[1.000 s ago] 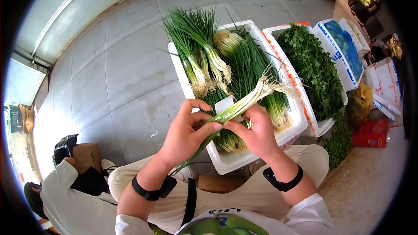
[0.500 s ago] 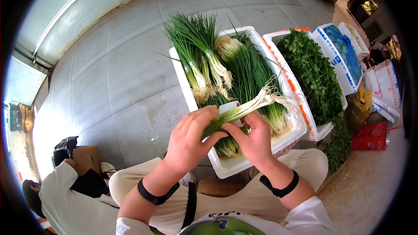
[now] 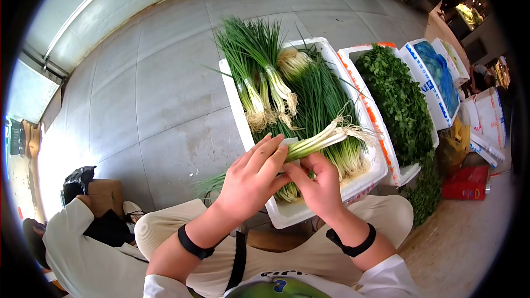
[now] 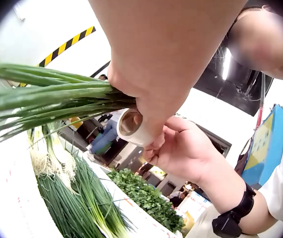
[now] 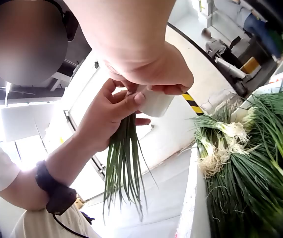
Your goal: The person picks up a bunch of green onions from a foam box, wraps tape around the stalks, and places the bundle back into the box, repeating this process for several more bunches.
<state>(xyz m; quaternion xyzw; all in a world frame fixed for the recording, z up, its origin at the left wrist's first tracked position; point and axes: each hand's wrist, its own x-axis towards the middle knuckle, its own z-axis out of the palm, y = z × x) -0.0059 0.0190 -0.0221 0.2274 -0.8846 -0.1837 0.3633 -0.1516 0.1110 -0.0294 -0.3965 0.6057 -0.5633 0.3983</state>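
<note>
In the head view my left hand [image 3: 248,175] lies over a bunch of spring onions [image 3: 323,139], fingers curled round its green part. White stalks and roots point right; leaves [image 4: 42,96] trail out on the other side in the left wrist view. A hollow white roll [image 4: 140,133] sits against the bunch, partly hidden by the hands. My right hand [image 3: 319,186] is just under the stalks, its fingers curled at the roll [image 5: 156,103]. The left thumb touches the roll in the right wrist view. The right hand's exact contact with the bunch is hidden.
Below the hands stands a white foam box [image 3: 234,99] with more spring onions [image 3: 256,88]. To its right are a box of leafy greens [image 3: 395,99] and a box with blue netting [image 3: 439,69]. A seated person in white [image 3: 83,254] is at lower left.
My left hand has turned over the bunch, its fingers now on top and reaching towards the roots. The right hand has stayed near the roll, slightly lower.
</note>
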